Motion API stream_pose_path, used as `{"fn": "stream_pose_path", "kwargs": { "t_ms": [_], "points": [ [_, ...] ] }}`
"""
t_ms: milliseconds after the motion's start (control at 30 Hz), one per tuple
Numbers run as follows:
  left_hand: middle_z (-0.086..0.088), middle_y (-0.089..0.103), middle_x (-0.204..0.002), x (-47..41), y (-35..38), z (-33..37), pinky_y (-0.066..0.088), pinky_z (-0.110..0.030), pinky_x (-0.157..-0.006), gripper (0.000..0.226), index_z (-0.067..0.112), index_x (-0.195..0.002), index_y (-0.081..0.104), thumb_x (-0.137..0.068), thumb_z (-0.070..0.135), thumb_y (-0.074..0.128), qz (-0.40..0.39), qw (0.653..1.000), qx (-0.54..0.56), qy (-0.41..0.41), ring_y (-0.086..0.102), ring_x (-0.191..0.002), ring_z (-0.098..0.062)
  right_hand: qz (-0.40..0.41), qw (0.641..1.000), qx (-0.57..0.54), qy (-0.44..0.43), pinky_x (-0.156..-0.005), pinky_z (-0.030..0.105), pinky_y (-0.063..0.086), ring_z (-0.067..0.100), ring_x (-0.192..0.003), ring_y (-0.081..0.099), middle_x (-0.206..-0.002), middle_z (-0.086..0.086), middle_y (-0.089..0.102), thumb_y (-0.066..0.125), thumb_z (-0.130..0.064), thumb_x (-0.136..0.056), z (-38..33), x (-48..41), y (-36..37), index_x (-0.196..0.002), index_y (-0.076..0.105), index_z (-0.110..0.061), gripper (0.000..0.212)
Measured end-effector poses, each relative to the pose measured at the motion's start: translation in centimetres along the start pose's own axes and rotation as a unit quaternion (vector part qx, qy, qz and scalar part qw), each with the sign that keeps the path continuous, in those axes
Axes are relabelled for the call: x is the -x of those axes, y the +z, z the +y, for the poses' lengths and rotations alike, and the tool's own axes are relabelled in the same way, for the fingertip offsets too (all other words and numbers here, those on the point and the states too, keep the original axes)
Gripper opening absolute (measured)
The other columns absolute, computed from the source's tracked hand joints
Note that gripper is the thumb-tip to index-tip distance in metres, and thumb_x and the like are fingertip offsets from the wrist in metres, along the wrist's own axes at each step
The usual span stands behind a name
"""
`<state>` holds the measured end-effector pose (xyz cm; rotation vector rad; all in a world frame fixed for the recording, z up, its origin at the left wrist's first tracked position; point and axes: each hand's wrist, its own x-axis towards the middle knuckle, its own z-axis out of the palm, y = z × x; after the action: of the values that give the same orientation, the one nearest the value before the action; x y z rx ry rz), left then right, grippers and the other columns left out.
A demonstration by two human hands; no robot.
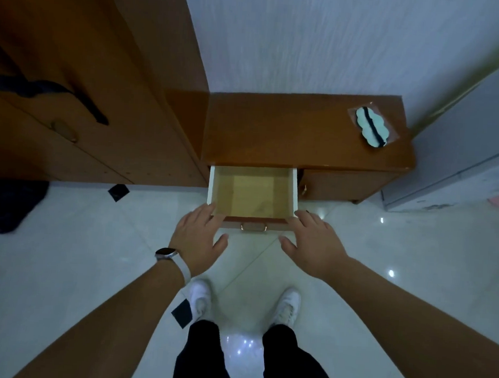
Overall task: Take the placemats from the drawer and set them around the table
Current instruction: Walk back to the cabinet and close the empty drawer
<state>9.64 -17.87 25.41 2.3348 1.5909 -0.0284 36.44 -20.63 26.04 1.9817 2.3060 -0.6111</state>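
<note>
Both hands are spread wide, fingers straight, holding nothing. The left hand [198,235] sits at the front left corner of the drawer [252,193] and the right hand [312,242] at the front right corner, thumbs pointing in toward each other below the brass handle [253,227]. Fingertips reach the front edge; whether they actually press on it, I can't tell from here.

The drawer stands pulled out of the low cabinet [304,133], showing its pale wooden bottom and white side walls. Up on the cabinet top, at the far right rear corner, lies a pale green scalloped piece [370,126] with a dark strip down its middle, in a clear wrapper. Right of the drawer is a closed cabinet door [345,186].

To the left, a tall brown wardrobe [89,62] stands right against the cabinet, with a dark garment [44,88] hanging on its front. White wall [310,40] behind, a grey panel [463,161] at the right.

Underfoot is a glossy white tiled floor [79,237] with small dark diamond insets [118,192] and bright spots glinting off it. A dark heap of cloth [7,206] lies at the far left. The person stands square to the drawer in white shoes [200,298] and black trousers [202,361], a white-strapped watch [167,254] on the left wrist.
</note>
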Motion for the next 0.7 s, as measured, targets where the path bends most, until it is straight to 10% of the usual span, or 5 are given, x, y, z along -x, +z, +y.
{"fn": "stream_pose_path", "kwargs": {
  "t_ms": [400, 700],
  "points": [
    [-0.018, 0.037, -0.150, -8.7, 19.3, -9.1, 0.031, -0.054, -0.107, 0.063, 0.013, -0.140, 0.046, -0.088, 0.049, 0.040, -0.033, 0.999, -0.012, 0.030, 0.033, -0.139, -0.034, 0.036, 0.993, 0.003, 0.109, -0.095, 0.041, 0.046, 0.026, -0.121, 0.051, -0.136, 0.007, 0.053, 0.053, -0.047, -0.090, 3.6, -7.7, 17.8, -0.130, 0.052, -0.015, 0.051],
    [-0.015, 0.028, -0.156, -13.6, 31.1, -13.5, 0.023, -0.056, -0.111, 0.073, 0.020, -0.146, 0.034, -0.089, 0.064, 0.041, 0.072, 0.996, -0.055, 0.010, 0.023, -0.144, -0.033, 0.087, 0.985, 0.076, 0.126, -0.117, 0.050, 0.014, 0.031, -0.144, 0.027, -0.154, 0.013, 0.036, 0.033, -0.065, -0.091, 10.0, -14.1, 31.3, -0.144, 0.041, -0.015, 0.073]
  ]
}}
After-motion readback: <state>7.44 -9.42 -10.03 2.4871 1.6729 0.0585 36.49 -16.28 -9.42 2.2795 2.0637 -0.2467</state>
